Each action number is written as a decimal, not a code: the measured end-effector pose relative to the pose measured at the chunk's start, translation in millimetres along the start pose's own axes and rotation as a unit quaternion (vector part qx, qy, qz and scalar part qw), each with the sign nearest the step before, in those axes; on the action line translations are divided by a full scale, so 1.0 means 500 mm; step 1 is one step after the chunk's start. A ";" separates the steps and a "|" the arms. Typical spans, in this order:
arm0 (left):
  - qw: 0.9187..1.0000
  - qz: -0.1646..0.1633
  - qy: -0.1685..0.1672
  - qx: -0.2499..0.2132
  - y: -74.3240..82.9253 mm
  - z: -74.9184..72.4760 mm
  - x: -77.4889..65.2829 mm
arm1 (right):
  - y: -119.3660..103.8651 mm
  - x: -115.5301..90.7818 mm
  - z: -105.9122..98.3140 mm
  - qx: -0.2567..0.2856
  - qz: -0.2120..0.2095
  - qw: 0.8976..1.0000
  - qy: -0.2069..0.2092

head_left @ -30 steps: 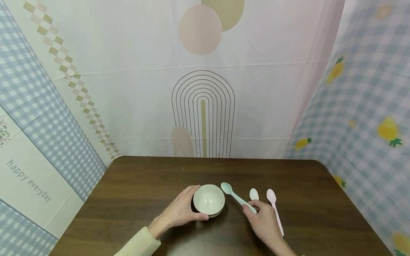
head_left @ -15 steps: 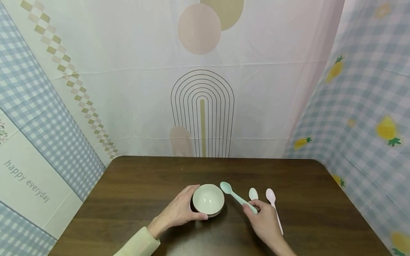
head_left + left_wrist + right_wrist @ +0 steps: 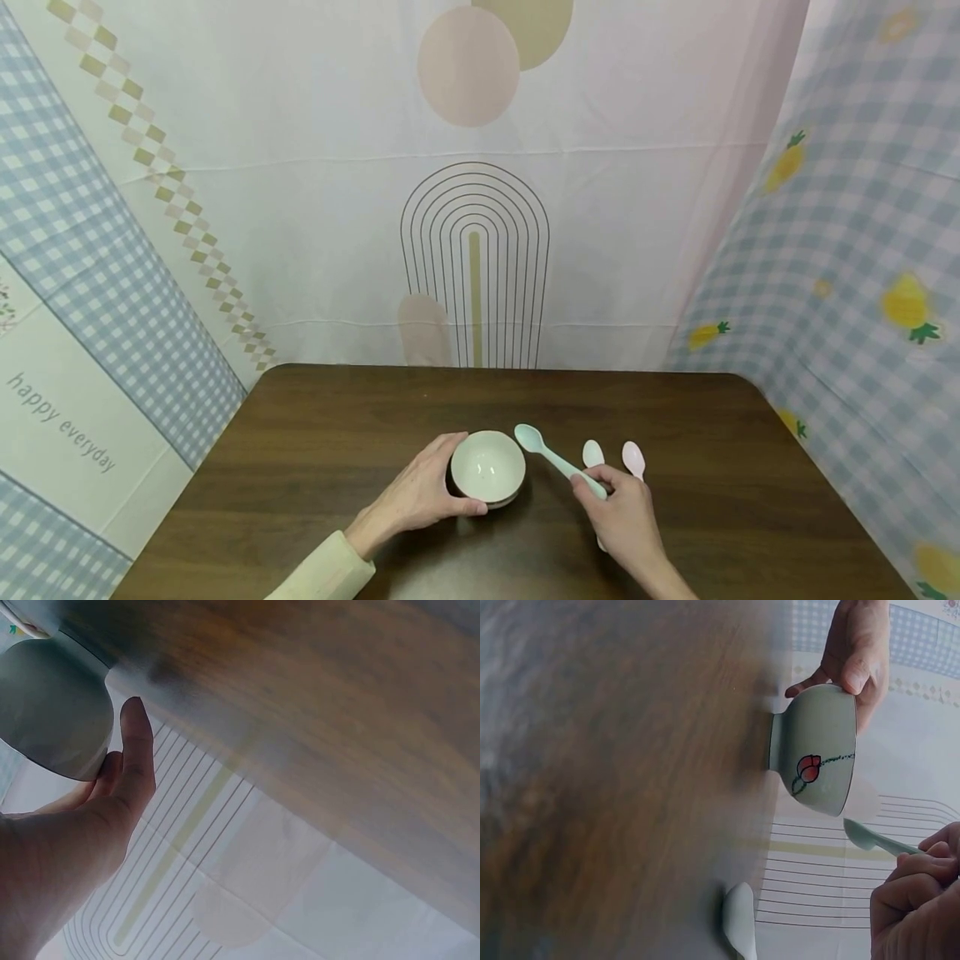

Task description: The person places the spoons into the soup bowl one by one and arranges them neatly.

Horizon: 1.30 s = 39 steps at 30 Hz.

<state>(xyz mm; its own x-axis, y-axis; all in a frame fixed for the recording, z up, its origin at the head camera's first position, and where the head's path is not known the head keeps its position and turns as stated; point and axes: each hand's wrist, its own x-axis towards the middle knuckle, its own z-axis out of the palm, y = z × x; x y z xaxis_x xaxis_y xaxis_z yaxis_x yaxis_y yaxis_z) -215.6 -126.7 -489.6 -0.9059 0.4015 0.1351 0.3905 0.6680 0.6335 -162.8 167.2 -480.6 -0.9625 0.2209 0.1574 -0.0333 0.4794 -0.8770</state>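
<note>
A small white bowl point(image 3: 489, 467) with a red painted motif on its outside stands on the table. My left hand point(image 3: 422, 492) grips its left side, thumb at the near rim and fingers round the back. In the left wrist view the curved wall of the bowl point(image 3: 56, 709) shows against the fingers. My right hand point(image 3: 624, 510) pinches the handle end of a mint-green spoon point(image 3: 555, 458). That spoon is raised off the table, its head close to the right of the bowl's rim. In the right wrist view the spoon's head point(image 3: 861, 834) is beside the rim.
Right of the bowl, a white spoon point(image 3: 593, 453) and a pink spoon point(image 3: 633, 458) lie on the brown wooden table point(image 3: 360, 408). My right hand partly covers both. A patterned cloth point(image 3: 337, 250) hangs behind the table, with checked cloth at both sides.
My right hand has shifted slightly right with the mint-green spoon, now covering the pink spoon's handle; the white spoon's handle end shows beneath. My left hand and the bowl stay in place.
</note>
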 end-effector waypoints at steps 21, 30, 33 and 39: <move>1.000 -0.002 -0.002 -0.002 -0.003 0.000 0.003 | -0.007 -0.002 0.000 -0.005 0.002 1.000 -0.010; 1.000 -0.004 -0.003 -0.005 -0.004 -0.001 0.002 | -0.004 -0.006 0.005 -0.012 0.010 1.000 -0.021; 1.000 -0.009 -0.005 -0.003 -0.004 -0.001 0.002 | -0.003 -0.005 0.006 -0.008 0.007 1.000 -0.024; 1.000 -0.013 -0.008 -0.004 -0.002 -0.001 0.002 | -0.004 -0.005 0.009 0.004 0.002 1.000 -0.028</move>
<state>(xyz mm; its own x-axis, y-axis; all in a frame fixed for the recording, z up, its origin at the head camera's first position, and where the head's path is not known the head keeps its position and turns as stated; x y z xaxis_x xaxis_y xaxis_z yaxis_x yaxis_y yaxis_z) -216.9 -127.3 -490.0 -0.9126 0.3946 0.1067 0.3660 0.6727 0.6431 -161.5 162.1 -481.3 -0.9762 0.1743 0.1291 -0.0324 0.4713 -0.8814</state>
